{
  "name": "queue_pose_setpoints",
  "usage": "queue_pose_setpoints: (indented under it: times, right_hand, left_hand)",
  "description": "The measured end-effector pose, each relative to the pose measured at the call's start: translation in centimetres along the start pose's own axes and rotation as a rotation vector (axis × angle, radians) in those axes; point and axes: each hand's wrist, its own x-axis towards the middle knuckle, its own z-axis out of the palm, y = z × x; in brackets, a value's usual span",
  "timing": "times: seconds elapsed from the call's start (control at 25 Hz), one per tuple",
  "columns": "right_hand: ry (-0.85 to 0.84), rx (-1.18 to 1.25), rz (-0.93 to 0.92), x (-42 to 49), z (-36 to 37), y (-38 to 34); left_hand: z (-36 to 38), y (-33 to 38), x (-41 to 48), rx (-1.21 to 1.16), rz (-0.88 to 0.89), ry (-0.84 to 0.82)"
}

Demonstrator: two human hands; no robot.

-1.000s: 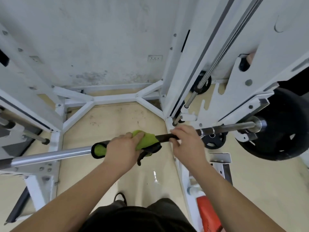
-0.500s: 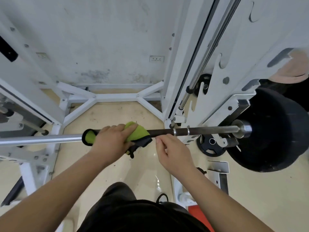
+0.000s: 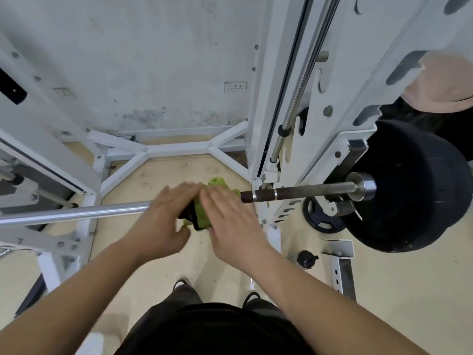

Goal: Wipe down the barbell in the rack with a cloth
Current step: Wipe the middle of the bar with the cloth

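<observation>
The left hand (image 3: 163, 216) sits at the centre of the frame, fingers arched over the green cloth (image 3: 202, 213) and thumb tucked below it, gripping cloth and bar together. The right hand (image 3: 230, 221) lies just beside it to the right, fingers laid out straight on top of the same cloth; both hands are blurred. The cloth, edged in black, is wrapped around the barbell (image 3: 76, 213). The barbell runs across the frame from the left edge to the right and rests in the white rack (image 3: 261, 98). Its shaft is bright chrome to the left of the hands and dark to their right. A black weight plate (image 3: 414, 201) sits on its right end. Below lies the tan floor (image 3: 166, 175), and a stained white wall (image 3: 153, 60) fills the upper frame.
</observation>
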Motion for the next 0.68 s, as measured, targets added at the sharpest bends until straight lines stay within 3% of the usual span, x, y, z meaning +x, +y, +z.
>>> queue_pose_setpoints:
  times: [0.08, 0.16, 0.44, 0.56, 0.68]
  right_hand:
    - [-0.109, -0.105, 0.039, 2.5, 2.4, -1.1]
    - [-0.109, -0.149, 0.083, 4.4, 4.0, -1.8]
    - [-0.010, -0.277, -0.040, 3.9, 3.1, 1.7]
    - [0.012, -0.298, 0.014, 2.3, 2.0, 4.4]
    - [0.008, -0.302, 0.136, 3.0, 2.5, 2.5]
  left_hand:
    - [-1.5, -1.5, -1.4, 0.026, -0.195, 0.098]
    - [-1.0, -1.7, -0.9, 0.059, -0.288, 0.171]
    - [-0.1, -0.8, 1.2, 0.097, -0.295, 0.141]
    - [0.2, 0.2, 1.5, 0.123, -0.290, 0.117]
    - [0.7, 1.3, 1.2, 0.156, -0.276, 0.110]
